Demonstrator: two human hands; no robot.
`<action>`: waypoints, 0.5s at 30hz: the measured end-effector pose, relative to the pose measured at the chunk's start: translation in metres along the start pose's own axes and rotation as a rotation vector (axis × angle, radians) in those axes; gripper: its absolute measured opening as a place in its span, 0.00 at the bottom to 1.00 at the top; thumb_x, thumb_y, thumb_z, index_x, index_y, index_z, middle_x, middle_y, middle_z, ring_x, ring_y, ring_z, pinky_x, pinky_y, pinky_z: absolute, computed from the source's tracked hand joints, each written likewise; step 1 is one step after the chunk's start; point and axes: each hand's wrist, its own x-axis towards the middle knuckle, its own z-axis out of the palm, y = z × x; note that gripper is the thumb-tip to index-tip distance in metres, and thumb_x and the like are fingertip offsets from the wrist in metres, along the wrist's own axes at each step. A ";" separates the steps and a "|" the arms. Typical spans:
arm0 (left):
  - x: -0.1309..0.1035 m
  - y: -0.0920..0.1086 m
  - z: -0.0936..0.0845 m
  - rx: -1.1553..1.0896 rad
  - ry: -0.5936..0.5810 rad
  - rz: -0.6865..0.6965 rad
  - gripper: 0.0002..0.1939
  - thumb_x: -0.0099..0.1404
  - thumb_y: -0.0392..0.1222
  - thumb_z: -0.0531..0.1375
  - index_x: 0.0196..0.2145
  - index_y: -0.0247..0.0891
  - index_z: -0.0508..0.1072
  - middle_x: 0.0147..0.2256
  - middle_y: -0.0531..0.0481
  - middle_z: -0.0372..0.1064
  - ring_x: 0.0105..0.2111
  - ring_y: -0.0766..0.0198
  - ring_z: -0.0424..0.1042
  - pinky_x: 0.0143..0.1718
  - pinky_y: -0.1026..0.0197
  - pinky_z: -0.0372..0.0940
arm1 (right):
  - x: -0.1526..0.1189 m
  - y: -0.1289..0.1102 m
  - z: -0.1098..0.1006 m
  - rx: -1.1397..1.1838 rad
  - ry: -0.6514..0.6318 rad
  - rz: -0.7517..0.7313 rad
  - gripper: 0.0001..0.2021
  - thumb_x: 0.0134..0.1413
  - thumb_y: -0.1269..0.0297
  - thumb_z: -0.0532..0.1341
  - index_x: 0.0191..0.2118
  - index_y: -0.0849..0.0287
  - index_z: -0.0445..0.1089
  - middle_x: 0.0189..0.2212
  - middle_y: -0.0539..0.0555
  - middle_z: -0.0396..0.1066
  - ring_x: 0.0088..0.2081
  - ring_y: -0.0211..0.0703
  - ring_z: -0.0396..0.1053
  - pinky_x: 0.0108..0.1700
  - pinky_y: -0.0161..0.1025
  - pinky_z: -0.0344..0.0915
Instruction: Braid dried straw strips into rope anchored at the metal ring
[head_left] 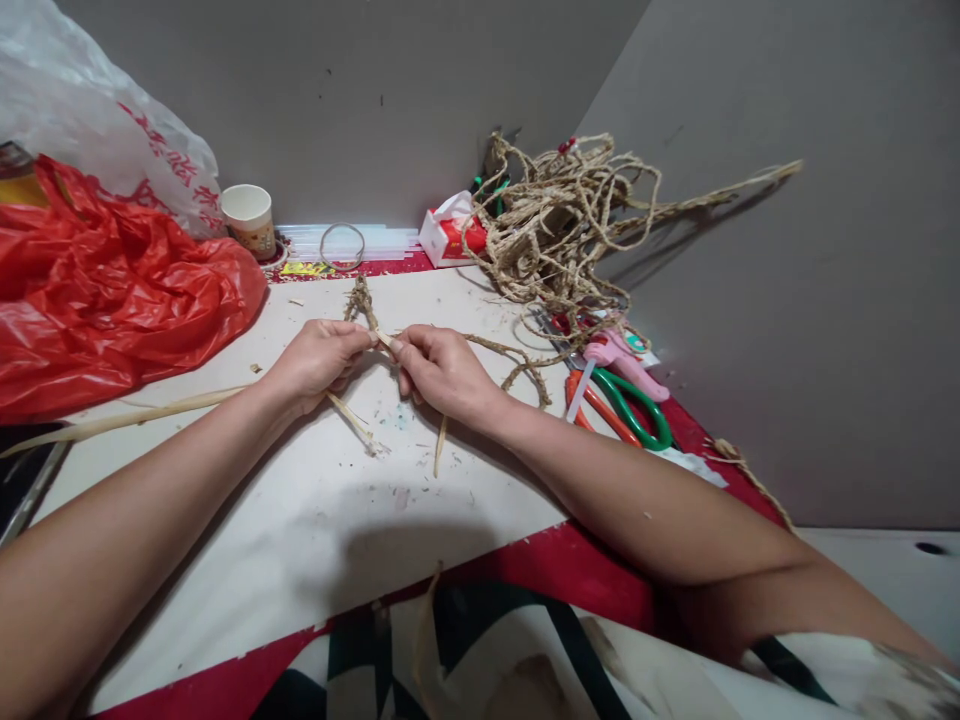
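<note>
My left hand [324, 362] and my right hand [442, 370] meet over the white board [277, 540], their fingers closed on a pale straw strip [384, 340]. A braided straw cord [361, 298] runs up from between the fingertips, its looped end lying on the board. Loose straw ends [352, 424] hang below my left hand, and another thin end [440, 445] drops under my right. One long straw strip [165, 406] stretches out to the left behind my left wrist. Beyond my right hand, more braided cord [517, 355] curves over the board.
A large tangle of braided cord [555, 220] is heaped at the back right, near a tissue pack [454, 232]. Green-and-orange-handled scissors [637, 405] and a pink glue gun [626, 360] lie at right. A red plastic bag [127, 290] and a paper cup [249, 220] stand left.
</note>
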 end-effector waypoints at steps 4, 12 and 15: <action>0.001 -0.002 0.000 -0.004 -0.009 0.013 0.08 0.55 0.37 0.60 0.21 0.34 0.66 0.12 0.61 0.46 0.11 0.77 0.42 0.13 0.68 0.37 | 0.003 0.004 -0.001 -0.084 0.032 -0.021 0.14 0.61 0.63 0.50 0.27 0.61 0.64 0.16 0.49 0.66 0.21 0.33 0.62 0.28 0.30 0.56; 0.000 -0.001 0.003 -0.023 -0.027 0.012 0.07 0.56 0.38 0.59 0.23 0.33 0.67 0.12 0.62 0.45 0.11 0.77 0.42 0.13 0.68 0.36 | 0.003 -0.001 0.001 -0.350 0.091 -0.051 0.14 0.60 0.65 0.51 0.25 0.61 0.65 0.22 0.52 0.67 0.25 0.36 0.62 0.32 0.33 0.55; 0.000 -0.001 0.004 0.011 -0.008 0.025 0.11 0.56 0.39 0.60 0.20 0.34 0.65 0.12 0.62 0.45 0.11 0.78 0.42 0.13 0.68 0.38 | 0.002 -0.004 -0.001 -0.368 0.067 -0.042 0.14 0.60 0.65 0.51 0.26 0.62 0.66 0.22 0.52 0.67 0.25 0.35 0.60 0.32 0.33 0.54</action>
